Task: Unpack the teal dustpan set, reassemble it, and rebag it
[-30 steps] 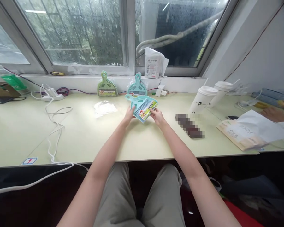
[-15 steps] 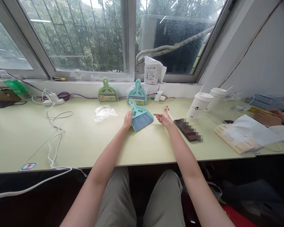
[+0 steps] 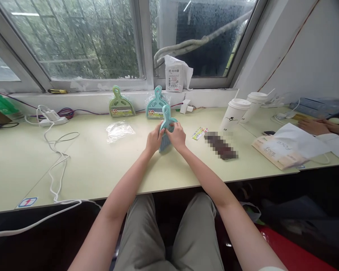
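Observation:
A turquoise dustpan [image 3: 166, 114] with a blue-bristled hand brush [image 3: 165, 143] nested against it is held upright over the desk, handle end up. My left hand [image 3: 153, 140] is closed on its left side. On the other side my right hand [image 3: 177, 135] grips it too, thumb across the front. My fingers hide much of the set's middle. Right of my hands, a colourful label card [image 3: 199, 133] lies flat. Behind stand a wrapped turquoise dustpan set [image 3: 157, 104] and a wrapped green dustpan set [image 3: 121, 103].
Clear plastic wrap [image 3: 120, 131] lies left of my hands. To the right are a pixelated dark phone [image 3: 222, 146], white cups [image 3: 234, 114] and a paper bag [image 3: 281, 150]. White cables [image 3: 59, 162] cross the desk at left. Another person's hand [image 3: 313, 126] rests at far right.
My right hand has moved left from beside the label card and taken hold of the dustpan set. The set has turned more upright. My view has shifted slightly.

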